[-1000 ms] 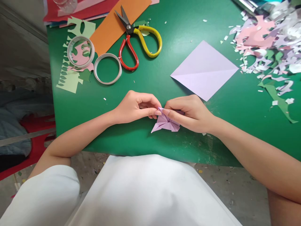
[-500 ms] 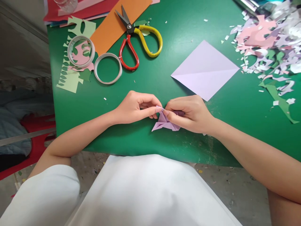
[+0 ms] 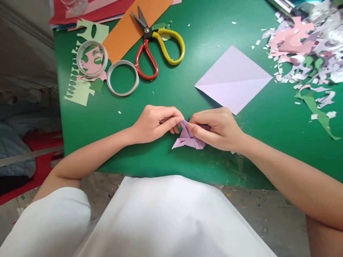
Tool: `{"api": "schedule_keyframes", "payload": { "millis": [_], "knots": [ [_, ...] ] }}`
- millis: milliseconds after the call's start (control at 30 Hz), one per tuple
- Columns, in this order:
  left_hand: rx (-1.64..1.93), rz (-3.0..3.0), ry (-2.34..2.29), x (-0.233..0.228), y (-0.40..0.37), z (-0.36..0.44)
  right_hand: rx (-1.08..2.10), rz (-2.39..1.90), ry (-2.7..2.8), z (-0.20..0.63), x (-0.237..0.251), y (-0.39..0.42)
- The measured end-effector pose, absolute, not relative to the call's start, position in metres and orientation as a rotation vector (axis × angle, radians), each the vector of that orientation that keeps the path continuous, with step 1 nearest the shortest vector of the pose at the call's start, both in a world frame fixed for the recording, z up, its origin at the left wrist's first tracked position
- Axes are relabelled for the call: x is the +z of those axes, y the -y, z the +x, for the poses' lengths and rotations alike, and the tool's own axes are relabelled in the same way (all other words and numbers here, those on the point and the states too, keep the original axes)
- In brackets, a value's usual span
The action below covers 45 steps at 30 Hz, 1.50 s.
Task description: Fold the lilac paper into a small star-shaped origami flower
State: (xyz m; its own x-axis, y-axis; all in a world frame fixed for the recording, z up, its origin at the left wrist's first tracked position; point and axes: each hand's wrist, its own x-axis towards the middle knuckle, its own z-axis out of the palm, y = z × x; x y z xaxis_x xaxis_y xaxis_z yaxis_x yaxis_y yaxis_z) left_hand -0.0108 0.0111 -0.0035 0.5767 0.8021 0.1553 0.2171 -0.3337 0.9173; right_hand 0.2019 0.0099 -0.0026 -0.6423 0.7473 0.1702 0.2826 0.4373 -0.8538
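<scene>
A small piece of folded purple paper (image 3: 189, 140) is held between my two hands, just above the green table. My left hand (image 3: 160, 123) pinches its upper tip between thumb and forefinger. From the other side, my right hand (image 3: 217, 126) grips the folded paper with the thumb on top and the fingers curled. Part of the paper is hidden behind the right thumb and fingers. Just beyond my right hand lies a lilac square sheet (image 3: 233, 78) with one crease across it, turned like a diamond.
Scissors (image 3: 147, 32) with red and yellow handles lie open, partly on an orange paper strip (image 3: 122, 39). Two white tape rolls (image 3: 123, 94) sit by green paper cutouts (image 3: 80, 93). Paper scraps (image 3: 292, 39) heap at the right of the green table (image 3: 150, 160).
My left fingers have shifted slightly on the paper's tip, and more of its upper point shows between the hands. The right hand stays nearly still.
</scene>
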Motion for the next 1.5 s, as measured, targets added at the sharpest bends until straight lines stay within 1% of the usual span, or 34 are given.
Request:
{"api": "schedule_keyframes", "payload": {
  "millis": [133, 400, 700, 900, 1233, 1500],
  "knots": [
    [0.788, 1.981, -0.837, -0.0038, -0.0103, -0.0101, 1.119, -0.866, 2.157, 0.2012, -0.0033, -0.0083],
    [0.828, 1.975, -0.828, -0.0067, -0.0091, -0.0105, 1.087, -0.867, 2.176, 0.2, -0.0035, -0.0075],
    [0.841, 2.144, -0.802, -0.0094, -0.0106, -0.0106, 0.984, -0.883, 2.264, 0.1978, -0.0078, -0.0052],
    [0.773, 2.142, -0.767, -0.0062, -0.0105, -0.0127, 1.048, -0.828, 2.245, 0.1987, -0.0079, -0.0077],
    [0.77, 1.878, -0.754, -0.0041, -0.015, -0.0124, 1.173, -0.777, 2.2, 0.2025, -0.0035, -0.0111],
    [0.741, 1.897, -0.792, -0.0041, -0.0144, -0.0141, 1.214, -0.852, 2.144, 0.2026, -0.0005, -0.0092]
  ]
}}
